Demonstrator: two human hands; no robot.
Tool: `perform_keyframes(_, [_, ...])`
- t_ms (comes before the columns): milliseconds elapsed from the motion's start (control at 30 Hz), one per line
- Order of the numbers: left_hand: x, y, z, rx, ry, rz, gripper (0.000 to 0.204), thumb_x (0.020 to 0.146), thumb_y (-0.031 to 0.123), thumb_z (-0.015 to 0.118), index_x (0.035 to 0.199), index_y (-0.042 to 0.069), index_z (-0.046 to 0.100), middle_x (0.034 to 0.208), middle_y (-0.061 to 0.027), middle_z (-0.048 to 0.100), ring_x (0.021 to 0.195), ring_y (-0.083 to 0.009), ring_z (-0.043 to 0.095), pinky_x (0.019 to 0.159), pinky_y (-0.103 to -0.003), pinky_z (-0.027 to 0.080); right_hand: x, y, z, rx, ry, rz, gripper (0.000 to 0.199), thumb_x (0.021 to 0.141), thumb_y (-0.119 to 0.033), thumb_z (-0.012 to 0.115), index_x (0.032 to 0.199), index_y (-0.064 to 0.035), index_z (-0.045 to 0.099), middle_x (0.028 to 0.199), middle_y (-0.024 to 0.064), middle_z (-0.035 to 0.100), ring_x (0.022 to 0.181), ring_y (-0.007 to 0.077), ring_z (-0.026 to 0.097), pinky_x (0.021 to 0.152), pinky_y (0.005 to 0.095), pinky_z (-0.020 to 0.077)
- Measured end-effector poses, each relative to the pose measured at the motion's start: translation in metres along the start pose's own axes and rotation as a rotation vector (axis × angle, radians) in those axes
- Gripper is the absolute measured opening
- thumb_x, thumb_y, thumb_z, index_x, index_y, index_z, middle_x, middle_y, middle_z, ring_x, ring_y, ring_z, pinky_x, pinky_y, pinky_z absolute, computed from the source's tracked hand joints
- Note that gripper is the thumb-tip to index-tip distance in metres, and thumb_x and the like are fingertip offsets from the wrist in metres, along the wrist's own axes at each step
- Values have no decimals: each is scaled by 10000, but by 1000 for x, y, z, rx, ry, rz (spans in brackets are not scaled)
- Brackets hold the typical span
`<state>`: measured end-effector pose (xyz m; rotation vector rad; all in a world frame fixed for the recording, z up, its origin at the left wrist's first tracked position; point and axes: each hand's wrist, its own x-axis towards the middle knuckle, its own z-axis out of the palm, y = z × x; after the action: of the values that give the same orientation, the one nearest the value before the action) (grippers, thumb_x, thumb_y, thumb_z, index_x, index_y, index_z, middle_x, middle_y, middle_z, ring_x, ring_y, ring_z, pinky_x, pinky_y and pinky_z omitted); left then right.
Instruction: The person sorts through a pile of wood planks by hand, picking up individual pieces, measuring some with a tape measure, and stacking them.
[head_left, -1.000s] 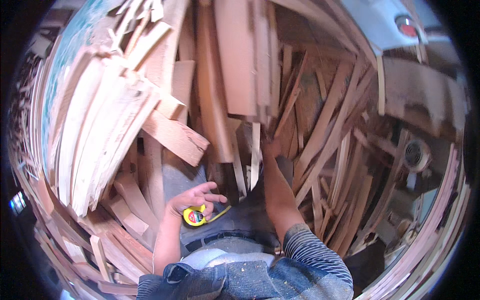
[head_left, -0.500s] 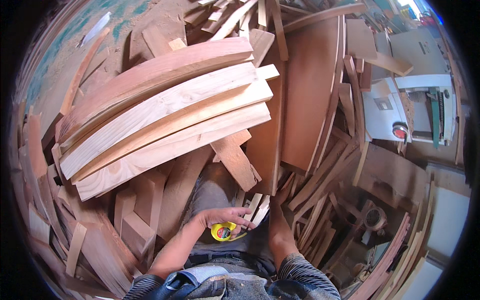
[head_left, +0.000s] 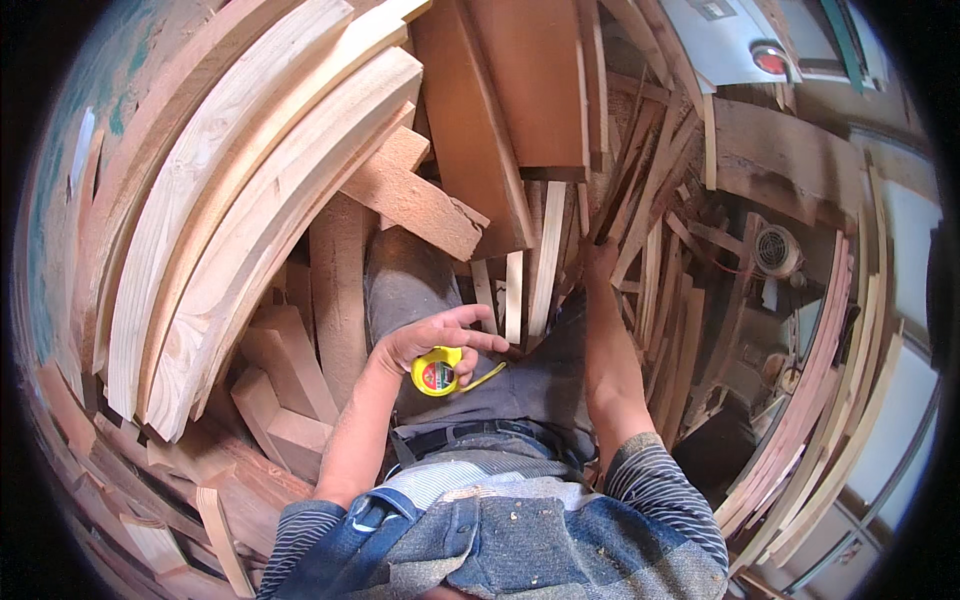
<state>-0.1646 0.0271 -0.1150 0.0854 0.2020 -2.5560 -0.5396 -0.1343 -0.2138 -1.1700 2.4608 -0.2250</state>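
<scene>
A yellow tape measure (head_left: pixel 437 372) with a round red, white and dark label is in my left hand (head_left: pixel 425 338), in front of my lap. The lower fingers curl about its case while the upper fingers stretch out to the right. A short length of yellow tape blade (head_left: pixel 487 377) sticks out toward the right. My right hand (head_left: pixel 599 262) reaches down among narrow wooden strips (head_left: pixel 648 190), beside a wide brown board (head_left: pixel 535 90). Its fingers are in shadow, so I cannot see whether they grip anything. Pale strips (head_left: pixel 545 262) stand between the two hands.
Long curved planks (head_left: pixel 250 200) lie stacked at the left. A rough-ended wood piece (head_left: pixel 420 195) juts out over my leg. Angled offcuts (head_left: pixel 285 375) fill the lower left. At the right are a dusty motor (head_left: pixel 776 250), upright boards (head_left: pixel 800 430) and a white machine (head_left: pixel 715 40).
The view has shifted, so the planks and brown boards now sit higher and farther left. My left hand still holds the tape measure; my right arm still reaches down among the strips.
</scene>
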Motion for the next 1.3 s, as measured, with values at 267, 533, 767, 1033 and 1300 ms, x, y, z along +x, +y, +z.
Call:
perform_keyframes(267, [0, -16, -5, 131, 71, -42, 629, 911, 166, 694, 1482, 154, 432, 1398, -299, 530, 827, -242, 673, 773, -427, 573, -66, -10, 5, 52, -6, 133, 333, 854, -174, 745, 1084, 48, 654, 1038, 208, 694, 900, 310, 682, 757, 433, 532])
perform_keyframes(533, [-3, -10, -4, -15, -4, -17, 605, 924, 199, 674, 1482, 185, 441, 1427, -285, 508, 773, -245, 632, 756, -431, 566, -113, 5, 65, 592, -8, 145, 429, 818, -185, 716, 1170, 55, 668, 1036, 229, 717, 953, 311, 686, 853, 425, 516])
perform_keyframes(767, [-8, -11, -10, 26, 30, -45, 592, 933, 197, 667, 1474, 192, 426, 1437, -295, 489, 792, -229, 615, 749, -435, 540, -105, -39, -88, 755, 101, -125, 703, 968, -234, 648, 1542, 10, 324, 1477, 224, 480, 1301, 318, 494, 1100, 419, 387])
perform_keyframes(1033, [-15, -11, 4, 182, 62, 29, 823, 897, 303, 734, 1535, 139, 240, 1449, -271, 476, 787, -233, 626, 734, -410, 557, -177, -209, -172, 836, -451, -644, 524, 926, -170, 642, 1399, 0, 495, 1248, 104, 600, 1093, 210, 580, 943, 362, 460])
perform_keyframes(1300, [-8, -13, -1, 153, 34, 21, 756, 917, 240, 716, 1511, 144, 259, 1429, -267, 482, 801, -219, 646, 725, -423, 582, -74, -497, -213, 456, -272, -733, 919, 795, -480, 812, 1468, 21, 436, 1385, 211, 546, 1145, 290, 582, 996, 460, 467])
